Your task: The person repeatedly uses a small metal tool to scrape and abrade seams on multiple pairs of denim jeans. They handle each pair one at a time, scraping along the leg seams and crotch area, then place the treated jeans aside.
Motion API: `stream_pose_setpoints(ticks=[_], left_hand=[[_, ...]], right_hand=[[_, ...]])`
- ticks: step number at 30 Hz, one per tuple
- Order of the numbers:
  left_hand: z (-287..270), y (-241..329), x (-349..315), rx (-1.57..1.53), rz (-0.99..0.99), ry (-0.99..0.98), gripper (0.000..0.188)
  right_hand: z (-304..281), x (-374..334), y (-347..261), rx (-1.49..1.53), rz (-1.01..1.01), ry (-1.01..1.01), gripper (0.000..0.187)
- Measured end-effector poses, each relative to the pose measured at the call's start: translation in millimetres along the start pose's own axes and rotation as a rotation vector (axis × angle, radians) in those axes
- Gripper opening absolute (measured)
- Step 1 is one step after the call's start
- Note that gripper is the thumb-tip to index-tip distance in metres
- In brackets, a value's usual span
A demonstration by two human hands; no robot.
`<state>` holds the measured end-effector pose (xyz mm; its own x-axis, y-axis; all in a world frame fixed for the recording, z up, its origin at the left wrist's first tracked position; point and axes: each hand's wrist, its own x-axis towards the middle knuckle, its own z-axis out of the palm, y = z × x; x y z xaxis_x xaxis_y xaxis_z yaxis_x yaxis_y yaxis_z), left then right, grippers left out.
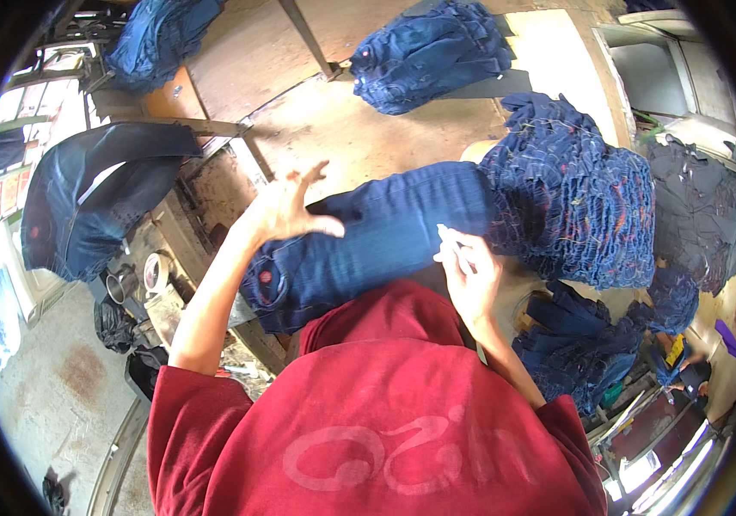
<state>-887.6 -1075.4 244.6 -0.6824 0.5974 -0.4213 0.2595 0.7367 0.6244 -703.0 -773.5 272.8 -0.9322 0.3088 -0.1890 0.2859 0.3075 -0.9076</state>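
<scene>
A folded pair of dark blue jeans lies across in front of me, its waist end with a reddish round patch toward the left. Over that end my left hand is raised, thumb and fingers spread, holding nothing. My right hand is at the near edge of the jeans, toward their right end. Its fingers are pinched on a small white piece, whose kind is too small to make out. Against the right end of the jeans sits a tall stack of folded jeans with loose coloured threads.
More jeans lie farther back on the brown floor, and another pair hangs over a wooden frame at left. A tape roll stands near my left elbow. Dark grey garments and a crumpled denim heap are at right.
</scene>
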Motion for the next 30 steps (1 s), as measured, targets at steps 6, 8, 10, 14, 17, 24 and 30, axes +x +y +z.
stream_pose_setpoints(ticks=[6, 8, 10, 14, 17, 24, 30], left_hand=[[31, -59, -29, -0.095, -0.006, -0.107, 0.07], [33, -72, -22, -0.103, 0.157, -0.028, 0.059], [30, -81, -16, 0.016, 0.198, -0.055, 0.056], [21, -88, -8, 0.033, 0.448, 0.147, 0.058], [12, -92, -2, -0.155, 0.437, -0.013, 0.054], [-3, -97, 5, -0.298, 0.332, -0.109, 0.041], [6, -100, 2, -0.237, 0.338, -0.055, 0.038]], right_hand=[[84, -19, -37, -0.255, -0.268, -0.13, 0.023], [106, -21, -41, -0.336, -0.361, -0.138, 0.022], [121, -23, -44, -0.409, -0.389, -0.137, 0.023], [149, -23, -42, -0.488, -0.407, -0.124, 0.019], [163, -25, -40, -0.497, -0.392, -0.089, 0.014], [185, -23, -44, -0.579, -0.409, -0.053, 0.008], [202, -15, -51, -0.695, -0.393, -0.051, 0.005]])
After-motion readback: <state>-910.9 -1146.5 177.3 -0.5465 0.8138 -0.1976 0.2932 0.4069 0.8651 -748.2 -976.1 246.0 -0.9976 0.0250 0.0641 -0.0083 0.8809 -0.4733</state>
